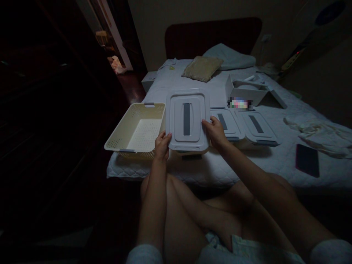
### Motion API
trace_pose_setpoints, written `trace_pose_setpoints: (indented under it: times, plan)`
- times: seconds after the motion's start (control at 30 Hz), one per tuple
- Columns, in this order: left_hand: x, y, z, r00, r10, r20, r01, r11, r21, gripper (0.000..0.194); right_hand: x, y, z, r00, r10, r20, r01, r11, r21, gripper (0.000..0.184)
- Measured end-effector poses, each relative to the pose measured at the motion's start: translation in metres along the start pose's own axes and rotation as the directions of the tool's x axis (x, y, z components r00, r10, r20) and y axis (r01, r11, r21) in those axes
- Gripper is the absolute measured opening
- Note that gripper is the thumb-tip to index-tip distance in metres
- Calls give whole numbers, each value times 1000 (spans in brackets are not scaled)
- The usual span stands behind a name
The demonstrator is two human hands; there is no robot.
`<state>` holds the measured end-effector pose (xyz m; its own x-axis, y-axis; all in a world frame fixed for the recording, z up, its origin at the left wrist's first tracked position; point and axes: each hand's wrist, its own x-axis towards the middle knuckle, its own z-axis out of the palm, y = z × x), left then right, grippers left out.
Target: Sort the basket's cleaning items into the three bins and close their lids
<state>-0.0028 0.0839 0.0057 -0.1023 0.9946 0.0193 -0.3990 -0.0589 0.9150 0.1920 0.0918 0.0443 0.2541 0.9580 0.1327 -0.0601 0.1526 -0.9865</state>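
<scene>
A pale grey storage-box lid (pixel 177 121) with a dark grey strip down its middle faces me, tilted. My left hand (pixel 162 145) grips its lower left edge, thumb on top. At the right edge, my right hand (pixel 216 132) pinches it between thumb and fingers. Just below the lid shows a cream box (pixel 189 152) with a dark grey latch, mostly hidden; whether lid and box touch I cannot tell. An open cream basket (pixel 117 139) with perforated walls stands left of the lid. Two lidded boxes stand to the right, one with a grey lid (pixel 232 130) and another lid (pixel 264 134).
The bed (pixel 129 170) has a white quilted cover. Behind the boxes sits an open white carton (pixel 246 94). A dark tablet-like slab (pixel 307 160) and crumpled cloth (pixel 324 135) lie at right. A beige cushion (pixel 202 68) lies farther back. The room is dim.
</scene>
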Motion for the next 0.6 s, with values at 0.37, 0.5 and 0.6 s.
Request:
trace_pose_setpoints:
  times: [0.37, 0.5, 0.6]
  plan:
    - [-3, -7, 0, 983, -152, -99, 163, 980, 115, 34, -12, 25, -29, 1000, 14, -6, -15, 949, -314, 48]
    - [-3, -16, -7, 995, 11, -102, 41, 868, 494, 27, -15, 40, -35, 1000, -9, 18, 17, 876, -482, 42]
    - [-2, -20, -12, 991, 123, -42, -49, 656, 753, 28, -20, 48, -40, 996, -28, 81, 70, 806, -588, 39]
